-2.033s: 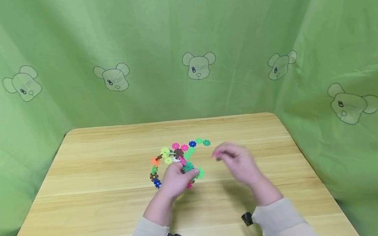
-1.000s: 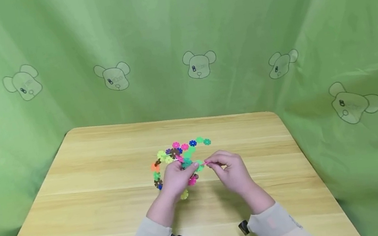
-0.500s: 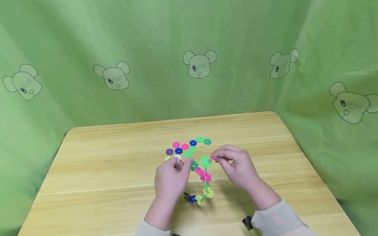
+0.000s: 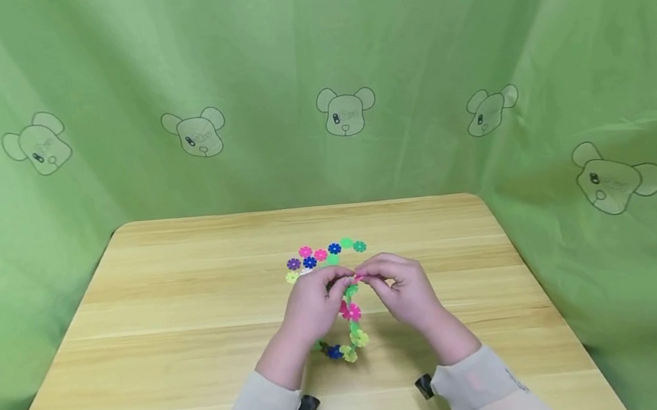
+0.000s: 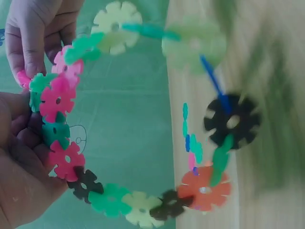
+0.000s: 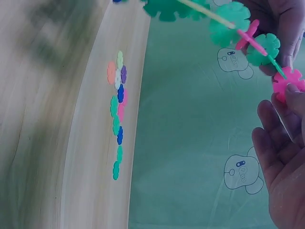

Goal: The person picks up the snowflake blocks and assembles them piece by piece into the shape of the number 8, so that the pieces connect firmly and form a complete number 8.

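A ring of interlocked plastic snowflake discs (image 5: 205, 183) in pink, green, yellow, black and orange hangs from my left hand (image 4: 315, 305), whose thumb and fingers grip it near a green disc (image 6: 263, 50). With thumb and fingertips, my right hand (image 4: 405, 289) pinches a pink snowflake disc (image 6: 287, 85) edge-on against that green disc. Both hands meet above the middle of the table, fingertips almost touching. In the head view my left hand hides part of the ring, and its lower discs (image 4: 359, 338) show between the wrists.
Several loose snowflake discs, among them a blue one (image 4: 335, 249) and a purple one (image 4: 293, 264), lie on the wooden table (image 4: 187, 292) beyond my hands. A green curtain (image 4: 253, 52) with bear-like faces surrounds the table's far and side edges.
My right hand has come in from the right with the pink disc and now meets the green disc. My left hand has turned the ring, so its lower discs have swung right and nearer me.
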Motion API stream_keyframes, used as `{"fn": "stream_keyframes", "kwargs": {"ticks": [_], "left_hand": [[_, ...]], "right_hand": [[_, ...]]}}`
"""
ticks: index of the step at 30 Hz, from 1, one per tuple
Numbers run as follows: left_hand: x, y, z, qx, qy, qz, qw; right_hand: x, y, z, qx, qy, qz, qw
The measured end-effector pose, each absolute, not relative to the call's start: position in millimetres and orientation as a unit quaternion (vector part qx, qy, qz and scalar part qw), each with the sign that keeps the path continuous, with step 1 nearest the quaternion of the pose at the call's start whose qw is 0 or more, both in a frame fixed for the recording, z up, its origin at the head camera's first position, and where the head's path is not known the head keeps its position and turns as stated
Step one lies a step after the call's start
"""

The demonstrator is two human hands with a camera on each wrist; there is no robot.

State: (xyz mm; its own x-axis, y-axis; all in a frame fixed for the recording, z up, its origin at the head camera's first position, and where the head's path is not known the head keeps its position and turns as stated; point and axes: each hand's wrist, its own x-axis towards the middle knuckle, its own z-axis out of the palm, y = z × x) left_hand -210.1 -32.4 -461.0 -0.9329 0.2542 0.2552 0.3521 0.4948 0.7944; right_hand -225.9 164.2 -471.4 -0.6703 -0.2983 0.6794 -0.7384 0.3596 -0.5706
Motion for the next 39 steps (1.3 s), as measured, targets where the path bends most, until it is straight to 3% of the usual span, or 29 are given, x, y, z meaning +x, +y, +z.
{"fn": "stream_keyframes", "kwargs": {"ticks": [4, 11, 16, 22, 39], "left_hand": [[-210.5, -33.1, -456.5, -0.138, -0.846, -0.514, 0.033], [-209.6, -36.6, -449.4, -0.085, -0.823, -0.561, 0.035], [-209.5, -37.6, -449.4, -0.082, -0.802, -0.591, 0.033], [-203.7, -43.3, -452.5, -0.082, -0.795, -0.599, 0.052], [-203.2, -43.4, -452.6, -0.089, -0.781, -0.616, 0.057]], "right_hand": [[-232.7, 165.9, -472.7, 0.267, -0.823, 0.461, 0.198], [-277.8, 184.6, -520.5, 0.102, -0.894, 0.434, 0.045], [-298.5, 189.4, -551.8, 0.093, -0.933, 0.348, -0.024], [-312.1, 170.3, -563.2, 0.098, -0.957, 0.258, -0.089], [-329.8, 173.1, -583.1, 0.115, -0.981, 0.132, -0.085]]}}
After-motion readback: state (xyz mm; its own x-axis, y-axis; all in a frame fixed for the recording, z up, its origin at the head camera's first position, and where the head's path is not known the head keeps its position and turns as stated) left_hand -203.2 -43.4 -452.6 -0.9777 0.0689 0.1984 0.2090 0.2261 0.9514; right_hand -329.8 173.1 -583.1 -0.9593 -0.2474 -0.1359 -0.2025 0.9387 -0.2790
